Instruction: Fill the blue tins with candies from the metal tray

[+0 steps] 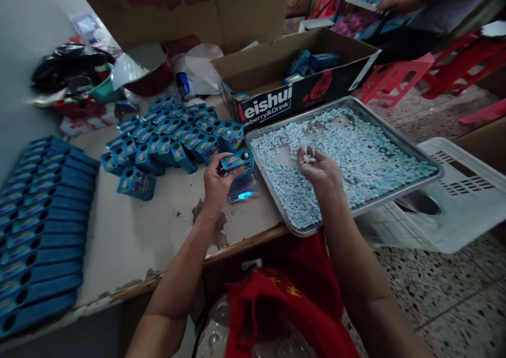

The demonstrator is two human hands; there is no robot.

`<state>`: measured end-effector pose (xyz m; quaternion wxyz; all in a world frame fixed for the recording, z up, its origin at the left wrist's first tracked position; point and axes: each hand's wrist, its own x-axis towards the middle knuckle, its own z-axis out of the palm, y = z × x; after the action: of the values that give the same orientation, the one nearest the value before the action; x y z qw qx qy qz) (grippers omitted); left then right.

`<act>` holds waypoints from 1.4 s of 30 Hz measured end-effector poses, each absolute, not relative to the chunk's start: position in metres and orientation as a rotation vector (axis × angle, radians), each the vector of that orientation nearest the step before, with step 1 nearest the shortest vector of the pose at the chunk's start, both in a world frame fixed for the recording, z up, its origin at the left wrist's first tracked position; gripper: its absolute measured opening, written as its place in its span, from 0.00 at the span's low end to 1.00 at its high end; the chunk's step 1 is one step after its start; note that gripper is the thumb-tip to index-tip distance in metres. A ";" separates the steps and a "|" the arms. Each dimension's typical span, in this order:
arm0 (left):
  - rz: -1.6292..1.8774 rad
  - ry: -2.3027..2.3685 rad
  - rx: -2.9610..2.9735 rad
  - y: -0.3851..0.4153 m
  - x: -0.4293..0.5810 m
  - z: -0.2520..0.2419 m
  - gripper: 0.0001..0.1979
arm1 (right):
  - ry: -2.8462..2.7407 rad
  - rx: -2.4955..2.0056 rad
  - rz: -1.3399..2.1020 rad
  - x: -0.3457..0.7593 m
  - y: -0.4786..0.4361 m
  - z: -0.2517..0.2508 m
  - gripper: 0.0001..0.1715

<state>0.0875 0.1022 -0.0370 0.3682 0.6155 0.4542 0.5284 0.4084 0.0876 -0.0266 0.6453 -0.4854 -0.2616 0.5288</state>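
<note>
In hand: small blue rectangular box (237, 161), pale-blue pellets (308, 159)
The left hand (216, 181) grips the box just left of the shallow metal tray (300, 116); the right hand (318, 169), above the tray, pinches the pellets. Advised: keep box level.

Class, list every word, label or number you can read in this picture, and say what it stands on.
"eishui": white letters on the black side of the open brown cardboard box.
"ueberry&Drink": smaller white print below it.
Labels on the small blue tins, one in the left hand: too small to read.
</note>
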 end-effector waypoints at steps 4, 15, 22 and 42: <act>1.358 1.168 1.485 0.095 0.073 -0.053 0.24 | 0.063 -0.881 1.350 0.399 0.085 -0.016 0.17; 1.338 1.094 1.453 0.105 0.041 -0.065 0.35 | 0.233 -0.913 1.381 0.387 0.082 -0.020 0.18; 1.637 1.201 1.321 0.113 0.034 -0.073 0.34 | -0.106 -0.978 1.435 0.400 0.088 -0.037 0.16; 1.495 1.077 1.662 0.109 0.047 -0.073 0.37 | -0.510 -1.261 1.436 0.362 0.081 -0.035 0.09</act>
<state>0.0473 0.1091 -0.0731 0.3242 0.6336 0.4107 0.5699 0.3620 0.0808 -0.0349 0.5495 -0.5327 -0.2153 0.6066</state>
